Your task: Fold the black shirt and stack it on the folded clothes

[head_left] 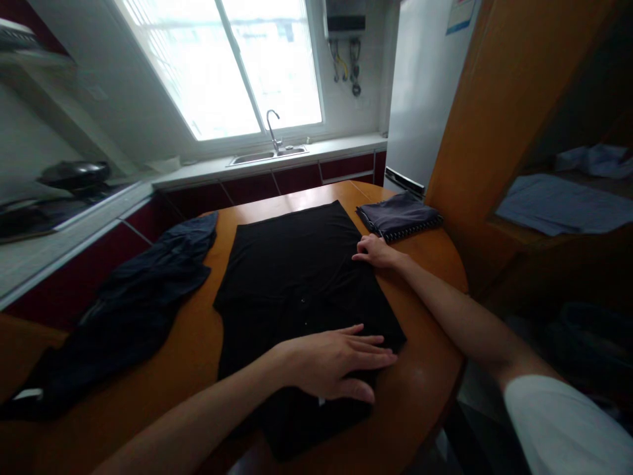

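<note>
Touching 1 blk garment [291, 260]: 1 L hand [333, 361], 1 R hand [374, 251].

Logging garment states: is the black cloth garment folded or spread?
Spread: the black cloth garment lies mostly flat, wide across the orange wooden table.

The bare left hand [336, 361] lies spread on a black cloth garment [291, 264]; the bare right hand [374, 251] touches its edge.

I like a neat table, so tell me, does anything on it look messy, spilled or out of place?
The dark blue garment along the left side of the table stands out: it lies rumpled, while the black garment is spread mostly flat and the cloth stack on the right is folded. I see no spill.
</note>
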The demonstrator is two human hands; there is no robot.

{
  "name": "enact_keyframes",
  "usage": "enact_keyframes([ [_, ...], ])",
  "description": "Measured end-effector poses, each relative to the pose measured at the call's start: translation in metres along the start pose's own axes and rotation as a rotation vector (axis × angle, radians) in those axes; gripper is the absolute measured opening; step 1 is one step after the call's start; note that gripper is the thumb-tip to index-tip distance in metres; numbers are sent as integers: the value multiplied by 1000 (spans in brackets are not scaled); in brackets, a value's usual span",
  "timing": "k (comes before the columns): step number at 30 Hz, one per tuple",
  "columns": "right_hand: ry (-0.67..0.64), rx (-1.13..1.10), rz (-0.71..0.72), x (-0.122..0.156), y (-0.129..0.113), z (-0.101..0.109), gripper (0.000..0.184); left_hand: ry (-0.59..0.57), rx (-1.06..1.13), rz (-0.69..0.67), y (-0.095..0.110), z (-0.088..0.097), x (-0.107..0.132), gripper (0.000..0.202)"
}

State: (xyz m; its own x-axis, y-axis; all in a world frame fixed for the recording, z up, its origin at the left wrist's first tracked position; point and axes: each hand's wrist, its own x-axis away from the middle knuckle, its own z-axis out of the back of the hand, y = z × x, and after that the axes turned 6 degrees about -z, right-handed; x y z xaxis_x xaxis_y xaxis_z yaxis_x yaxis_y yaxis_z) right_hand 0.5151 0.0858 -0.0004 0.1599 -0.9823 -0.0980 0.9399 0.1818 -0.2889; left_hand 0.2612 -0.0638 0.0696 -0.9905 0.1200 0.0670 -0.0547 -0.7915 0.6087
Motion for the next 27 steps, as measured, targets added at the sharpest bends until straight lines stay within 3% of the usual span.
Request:
enact_keyframes([
  [3,30,21,-20,-1,-2,-2,41,174,-55,146,-1,19,39,52],
  [7,106,6,0,1,-5,-5,38,701,-153,473,-36,35,117,47],
  [12,294,-72,49,1,-3,-17,33,1224,-184,681,-83,23,207,48],
  [16,364,-111,80,-4,4,-24,32,1499,-59,719,-112,10,242,41],
  [19,389,-154,74,-5,8,-25,31,1503,-91,746,-118,7,243,32],
  [24,424,-253,70,-3,5,-18,27,1243,-275,838,-106,3,217,32],
  [27,442,-317,90,-2,0,-13,28,1099,-352,759,-104,-3,200,34],
])
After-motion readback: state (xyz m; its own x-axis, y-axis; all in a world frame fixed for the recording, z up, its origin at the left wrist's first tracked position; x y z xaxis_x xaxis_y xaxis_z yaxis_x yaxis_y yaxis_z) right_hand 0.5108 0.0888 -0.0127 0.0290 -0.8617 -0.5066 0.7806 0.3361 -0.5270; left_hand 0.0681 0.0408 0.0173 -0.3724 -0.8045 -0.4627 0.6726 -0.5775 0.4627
